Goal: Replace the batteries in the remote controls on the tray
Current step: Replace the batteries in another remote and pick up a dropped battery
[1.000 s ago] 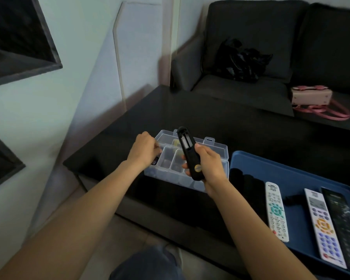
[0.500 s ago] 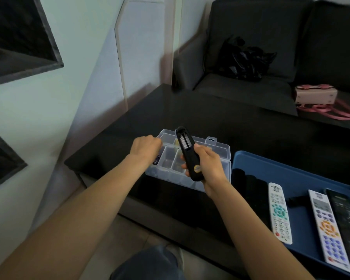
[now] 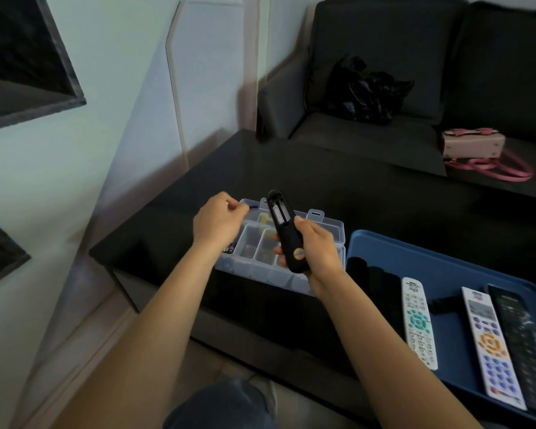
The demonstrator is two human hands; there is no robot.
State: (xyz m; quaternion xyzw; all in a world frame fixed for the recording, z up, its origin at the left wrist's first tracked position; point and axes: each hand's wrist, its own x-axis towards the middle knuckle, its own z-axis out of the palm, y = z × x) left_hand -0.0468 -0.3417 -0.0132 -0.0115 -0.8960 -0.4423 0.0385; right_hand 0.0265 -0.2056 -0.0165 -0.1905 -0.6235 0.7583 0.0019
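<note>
On the dark surface [image 3: 338, 181], the right hand [image 3: 314, 247] grips an open black remote [image 3: 287, 232], the left hand [image 3: 218, 222] pinches a battery [image 3: 252, 207], and 3 remotes wait on the tray [image 3: 446, 261].

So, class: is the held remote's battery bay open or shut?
Open: the black remote in the right hand has its cover off, with the bay's slots showing.

left hand [image 3: 218, 222]: raised, fingertips pinched | right hand [image 3: 316, 247]: grip curled, forearm angled up

A home living room: dark sofa [image 3: 384, 88] with a pink handbag [image 3: 474, 144] behind a black coffee table [image 3: 322, 181].
</note>
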